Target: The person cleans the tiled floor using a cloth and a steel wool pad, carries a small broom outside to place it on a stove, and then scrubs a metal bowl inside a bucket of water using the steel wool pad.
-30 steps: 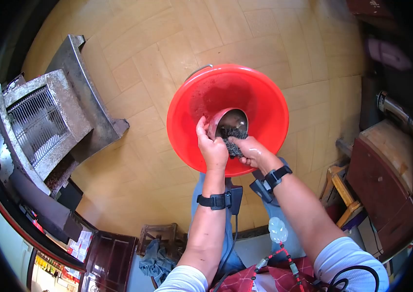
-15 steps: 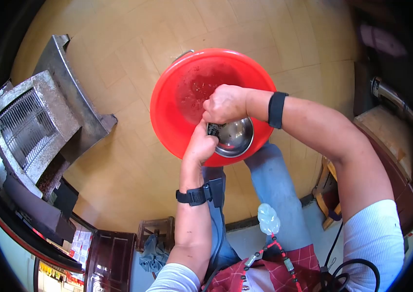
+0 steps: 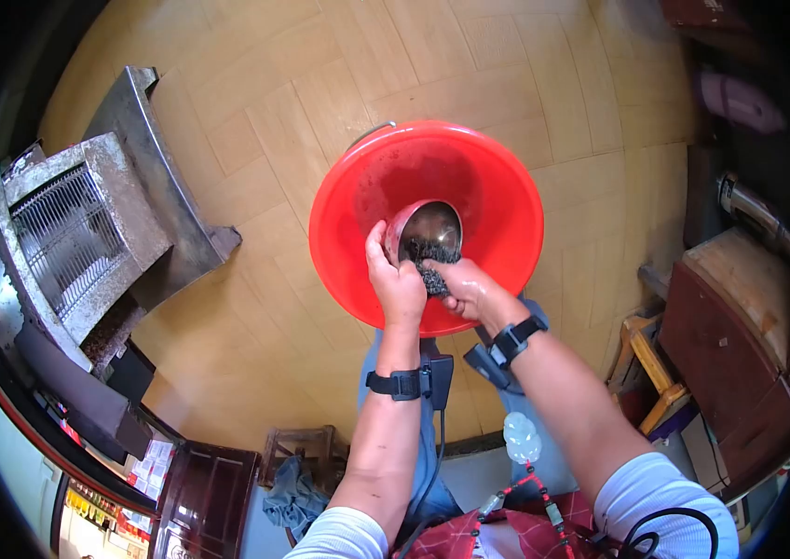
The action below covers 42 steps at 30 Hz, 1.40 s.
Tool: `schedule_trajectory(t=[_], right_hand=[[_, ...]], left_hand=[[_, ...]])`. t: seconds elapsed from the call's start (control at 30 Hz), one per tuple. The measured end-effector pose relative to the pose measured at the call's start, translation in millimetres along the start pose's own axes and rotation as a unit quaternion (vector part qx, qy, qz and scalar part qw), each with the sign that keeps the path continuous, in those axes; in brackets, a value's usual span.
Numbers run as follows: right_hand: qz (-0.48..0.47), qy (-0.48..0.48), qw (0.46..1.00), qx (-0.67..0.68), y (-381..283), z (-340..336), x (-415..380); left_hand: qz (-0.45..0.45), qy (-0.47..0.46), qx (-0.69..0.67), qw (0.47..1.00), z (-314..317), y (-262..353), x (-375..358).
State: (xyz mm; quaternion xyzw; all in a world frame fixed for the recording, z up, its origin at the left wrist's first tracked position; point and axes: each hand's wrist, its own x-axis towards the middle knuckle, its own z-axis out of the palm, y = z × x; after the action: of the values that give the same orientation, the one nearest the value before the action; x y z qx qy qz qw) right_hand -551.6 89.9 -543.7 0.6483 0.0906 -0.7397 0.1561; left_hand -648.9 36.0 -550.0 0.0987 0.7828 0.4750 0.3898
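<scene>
My left hand (image 3: 395,278) is closed around the left side of a shiny metal bowl (image 3: 436,224), which is tilted inside a red plastic bucket (image 3: 332,224). The bowl's hollow faces me. In my right hand (image 3: 471,287) is a dark grey, curly scouring pad (image 3: 432,279), pressed against the bowl's near rim. Some of the pad is hidden by the fingers. Wet marks show on the bucket's inner wall beyond the bowl.
The bucket stands in front of my knees on a tan tiled floor (image 3: 274,121). A metal heater with a grille (image 3: 69,240) is at the left. To the right are a wooden stool (image 3: 651,368) and a brown cabinet (image 3: 721,345). A cloth (image 3: 294,498) hangs at the lower left.
The bowl has turned from lying toward the lower right to tilting up in the bucket's middle. My right hand has moved from its far side down to its near rim.
</scene>
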Motion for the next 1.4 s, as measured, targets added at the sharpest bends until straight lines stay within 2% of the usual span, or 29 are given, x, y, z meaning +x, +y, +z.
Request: schedule_trajectory(t=[0.03,0.1,0.13,0.17,0.2,0.23,0.3,0.37,0.43,0.5,0.57,0.6,0.63,0.7,0.77,0.8,0.83,0.9,0.93,0.97,1.0,1.03,1.07,1.1,1.17,1.2,1.23,1.3,1.4], right_hand=[[0.029,-0.017,0.998,0.044,3,1,-1],[0.006,0.004,1.000,0.007,-7,-3,5],[-0.039,0.055,0.989,-0.133,-23,-4,7],[-0.077,0.107,0.954,-0.269,-32,-9,10],[-0.196,0.171,0.888,-0.380,-38,-15,16],[-0.312,0.225,0.788,-0.480,-51,-16,16],[-0.354,0.171,0.683,-0.615,-86,-16,2],[-0.441,0.056,0.523,-0.727,-107,-16,-1],[-0.530,-0.036,0.356,-0.769,-114,-5,-3],[-0.567,-0.149,0.239,-0.774,-114,6,-9],[-0.587,-0.162,0.249,-0.753,-105,4,-5],[-0.610,-0.140,0.285,-0.726,-98,-4,4],[-0.571,-0.103,0.338,-0.741,-95,-8,2],[-0.471,-0.012,0.477,-0.742,-88,-17,-1],[-0.407,0.098,0.626,-0.658,-77,-27,-3],[-0.354,0.126,0.663,-0.648,-73,-26,-7],[-0.355,0.122,0.663,-0.648,-66,-27,-2],[-0.222,0.182,0.822,-0.491,-52,-29,9],[-0.198,0.201,0.847,-0.450,-45,-25,7],[-0.104,0.155,0.918,-0.351,-40,-21,3],[-0.102,0.143,0.936,-0.304,-24,-18,11],[-0.098,0.131,0.953,-0.256,-16,-11,12],[-0.049,0.146,0.950,-0.273,-15,-10,13],[-0.049,0.143,0.949,-0.275,-19,-9,8],[-0.092,0.208,0.883,-0.410,-29,-12,4],[-0.140,0.250,0.844,-0.453,-38,-13,4],[-0.180,0.258,0.804,-0.504,-50,-13,3],[-0.245,0.238,0.740,-0.579,-74,-12,8],[-0.288,0.262,0.722,-0.573,-89,-3,17]], left_hand=[[0.001,0.001,0.000,1.000,-1,-5,-3],[0.008,-0.034,0.020,0.999,-1,-13,-4],[-0.007,-0.031,-0.046,0.998,3,-7,-2],[-0.022,-0.023,-0.078,0.996,4,-2,-1],[-0.059,-0.050,-0.063,0.995,0,3,4],[-0.091,-0.073,-0.049,0.992,-5,4,9],[-0.108,-0.073,-0.060,0.990,-8,2,8],[-0.169,-0.183,-0.065,0.966,-16,3,6],[-0.211,-0.206,-0.097,0.951,-18,14,0],[-0.299,-0.292,-0.082,0.905,-22,19,0],[-0.310,-0.318,-0.040,0.895,-25,17,0],[-0.267,-0.321,-0.045,0.908,-24,14,-1],[-0.224,-0.321,-0.049,0.919,-24,9,-2],[-0.211,-0.290,-0.066,0.931,-21,0,-4],[-0.168,-0.229,-0.099,0.954,-17,1,1],[-0.155,-0.209,-0.088,0.962,-15,-3,-1],[-0.155,-0.206,-0.086,0.962,-15,-5,-1],[-0.114,-0.147,-0.055,0.981,-9,-7,1],[-0.097,-0.123,-0.046,0.987,-7,-9,1],[-0.098,-0.125,-0.045,0.986,-6,-10,1],[-0.083,-0.094,-0.062,0.990,-4,-8,2],[-0.069,-0.064,-0.078,0.992,-2,-6,2],[-0.055,-0.070,-0.071,0.994,-2,-10,2],[-0.055,-0.066,-0.070,0.994,-2,-12,0],[-0.046,-0.101,-0.061,0.992,-1,-17,-1],[-0.076,-0.107,-0.070,0.989,-2,-20,2],[-0.089,-0.111,-0.062,0.988,-2,-16,2],[-0.178,-0.107,-0.077,0.975,-5,-19,5],[-0.194,-0.106,-0.107,0.969,-2,-5,10]])
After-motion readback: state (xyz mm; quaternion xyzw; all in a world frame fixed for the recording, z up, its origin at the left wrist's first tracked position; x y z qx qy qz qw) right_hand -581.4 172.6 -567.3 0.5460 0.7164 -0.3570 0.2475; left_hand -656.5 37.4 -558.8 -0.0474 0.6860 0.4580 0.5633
